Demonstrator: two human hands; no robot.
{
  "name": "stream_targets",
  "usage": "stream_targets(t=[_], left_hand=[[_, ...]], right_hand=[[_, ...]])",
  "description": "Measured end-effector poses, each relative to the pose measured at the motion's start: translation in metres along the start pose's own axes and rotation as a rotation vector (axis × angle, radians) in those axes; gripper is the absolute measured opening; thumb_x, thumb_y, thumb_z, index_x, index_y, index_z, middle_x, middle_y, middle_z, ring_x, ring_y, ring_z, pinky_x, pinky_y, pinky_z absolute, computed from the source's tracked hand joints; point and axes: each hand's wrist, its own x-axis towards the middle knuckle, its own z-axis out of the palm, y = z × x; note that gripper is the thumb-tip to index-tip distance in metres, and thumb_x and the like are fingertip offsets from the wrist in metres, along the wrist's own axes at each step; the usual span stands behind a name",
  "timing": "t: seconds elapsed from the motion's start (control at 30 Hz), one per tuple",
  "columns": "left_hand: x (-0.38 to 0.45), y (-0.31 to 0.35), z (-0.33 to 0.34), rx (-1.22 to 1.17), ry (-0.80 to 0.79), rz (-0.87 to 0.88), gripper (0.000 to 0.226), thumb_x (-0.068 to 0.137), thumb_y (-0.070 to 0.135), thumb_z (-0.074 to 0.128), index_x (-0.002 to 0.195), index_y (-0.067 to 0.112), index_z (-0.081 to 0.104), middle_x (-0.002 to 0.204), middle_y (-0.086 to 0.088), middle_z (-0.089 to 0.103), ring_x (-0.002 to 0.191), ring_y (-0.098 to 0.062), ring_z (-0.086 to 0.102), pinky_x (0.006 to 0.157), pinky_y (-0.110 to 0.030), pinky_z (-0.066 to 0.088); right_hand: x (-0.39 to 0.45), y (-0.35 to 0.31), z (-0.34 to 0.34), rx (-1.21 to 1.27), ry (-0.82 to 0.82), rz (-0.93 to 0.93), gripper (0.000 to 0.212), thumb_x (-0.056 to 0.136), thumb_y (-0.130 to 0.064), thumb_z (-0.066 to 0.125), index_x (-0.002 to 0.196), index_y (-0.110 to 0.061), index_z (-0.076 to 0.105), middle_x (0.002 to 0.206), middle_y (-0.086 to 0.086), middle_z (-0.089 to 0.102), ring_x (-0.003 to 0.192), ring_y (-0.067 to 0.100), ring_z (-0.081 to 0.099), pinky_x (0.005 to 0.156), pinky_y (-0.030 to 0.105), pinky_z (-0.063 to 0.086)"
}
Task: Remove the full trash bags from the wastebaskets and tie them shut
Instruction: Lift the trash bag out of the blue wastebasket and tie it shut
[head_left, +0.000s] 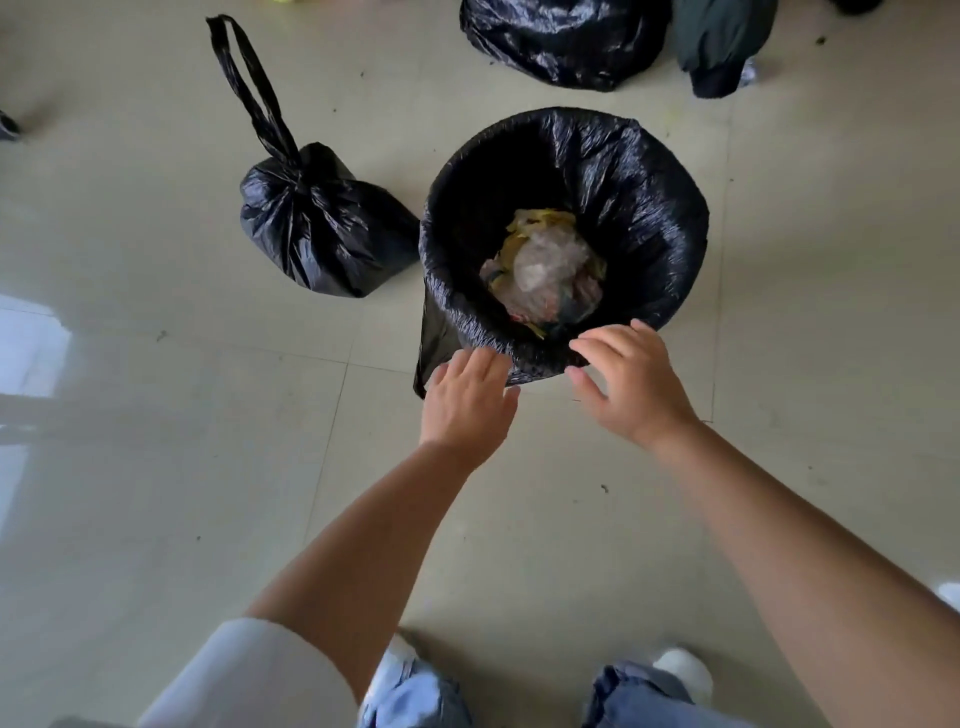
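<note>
A round wastebasket stands on the tiled floor, lined with a black trash bag (639, 208) folded over its rim. Crumpled plastic and yellow scraps (545, 265) lie inside. My left hand (467, 400) reaches the near left of the rim, fingers relaxed and touching the bag's folded edge. Over the near rim hovers my right hand (631, 384), its fingers spread and slightly bent, holding nothing. To the left of the basket sits a tied black bag (317, 223) with long handle loops pointing away.
Another black bag (566, 41) lies at the top of the view, with a dark green bundle (722, 47) to its right. My legs and white shoes (680, 670) stand just below the basket. Pale floor tiles (156, 467) surround everything.
</note>
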Motion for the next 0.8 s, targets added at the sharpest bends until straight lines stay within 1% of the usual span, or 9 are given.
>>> stream_targets(t=[0.07, 0.13, 0.23, 0.37, 0.47, 0.57, 0.6, 0.7, 0.8], left_hand=[[0.016, -0.025, 0.024, 0.082, 0.149, 0.183, 0.033, 0.075, 0.033, 0.05, 0.088, 0.009, 0.069, 0.084, -0.006, 0.069, 0.084, -0.021, 0.052, 0.075, -0.029, 0.036], [0.03, -0.044, 0.04, 0.132, 0.259, 0.333, 0.035, 0.076, 0.04, 0.049, 0.096, 0.013, 0.058, 0.091, -0.003, 0.062, 0.083, -0.019, 0.041, 0.073, -0.031, 0.033], [0.048, -0.051, 0.041, 0.181, 0.317, 0.487, 0.032, 0.076, 0.044, 0.05, 0.087, 0.014, 0.057, 0.082, -0.004, 0.059, 0.076, -0.017, 0.037, 0.067, -0.029, 0.03], [0.057, -0.05, 0.036, 0.26, 0.356, 0.576, 0.039, 0.077, 0.041, 0.05, 0.067, 0.008, 0.067, 0.064, -0.008, 0.062, 0.07, -0.017, 0.032, 0.061, -0.027, 0.035], [0.054, -0.051, 0.032, 0.208, 0.338, 0.594, 0.035, 0.078, 0.034, 0.05, 0.064, 0.008, 0.067, 0.061, -0.007, 0.061, 0.068, -0.016, 0.036, 0.051, -0.023, 0.046], [0.049, -0.044, 0.021, 0.109, 0.283, 0.542, 0.032, 0.082, 0.025, 0.048, 0.065, 0.006, 0.067, 0.062, -0.007, 0.06, 0.059, -0.024, 0.057, 0.049, -0.021, 0.046], [0.048, -0.039, 0.017, 0.051, 0.241, 0.47, 0.031, 0.087, 0.023, 0.048, 0.073, 0.004, 0.068, 0.07, -0.007, 0.06, 0.065, -0.027, 0.06, 0.053, -0.023, 0.047], [0.047, -0.03, 0.014, -0.056, 0.061, 0.196, 0.029, 0.096, 0.024, 0.044, 0.097, 0.002, 0.062, 0.088, -0.005, 0.049, 0.089, -0.026, 0.058, 0.07, -0.029, 0.043], [0.04, -0.023, 0.013, -0.067, 0.065, 0.184, 0.04, 0.091, 0.04, 0.05, 0.112, 0.008, 0.062, 0.106, -0.006, 0.057, 0.102, -0.022, 0.056, 0.081, -0.031, 0.046]], right_hand=[[0.009, 0.015, 0.016, 0.009, 0.057, -0.061, 0.036, 0.074, -0.025, 0.047, 0.08, 0.0, 0.071, 0.074, 0.013, 0.071, 0.068, 0.03, 0.068, 0.085, 0.033, 0.038], [0.016, 0.023, 0.026, 0.01, 0.058, -0.144, 0.036, 0.074, -0.027, 0.047, 0.075, 0.001, 0.07, 0.065, 0.014, 0.068, 0.06, 0.031, 0.064, 0.078, 0.03, 0.034], [0.024, 0.028, 0.033, 0.058, 0.039, -0.255, 0.039, 0.074, -0.031, 0.051, 0.07, 0.004, 0.068, 0.058, 0.015, 0.061, 0.054, 0.03, 0.058, 0.063, 0.026, 0.034], [0.021, 0.031, 0.031, 0.047, 0.029, -0.307, 0.038, 0.073, -0.029, 0.052, 0.077, 0.004, 0.07, 0.063, 0.017, 0.063, 0.059, 0.03, 0.061, 0.062, 0.027, 0.046], [0.015, 0.031, 0.027, 0.014, 0.033, -0.29, 0.025, 0.072, -0.017, 0.06, 0.076, 0.004, 0.072, 0.064, 0.017, 0.066, 0.059, 0.031, 0.064, 0.061, 0.032, 0.056], [0.017, 0.03, 0.026, 0.031, 0.039, -0.251, 0.015, 0.068, -0.009, 0.066, 0.072, 0.002, 0.074, 0.064, 0.015, 0.068, 0.06, 0.028, 0.066, 0.057, 0.03, 0.054], [0.018, 0.029, 0.025, 0.058, 0.042, -0.218, 0.015, 0.069, -0.009, 0.065, 0.071, 0.003, 0.074, 0.065, 0.015, 0.069, 0.062, 0.027, 0.067, 0.061, 0.032, 0.051], [0.021, 0.025, 0.024, 0.119, 0.105, -0.121, 0.017, 0.078, -0.006, 0.061, 0.076, 0.007, 0.072, 0.074, 0.021, 0.069, 0.072, 0.031, 0.066, 0.068, 0.025, 0.042], [0.026, 0.02, 0.019, 0.206, 0.149, -0.023, 0.016, 0.085, -0.002, 0.059, 0.089, 0.009, 0.07, 0.091, 0.02, 0.07, 0.08, 0.026, 0.061, 0.067, 0.011, 0.036]])
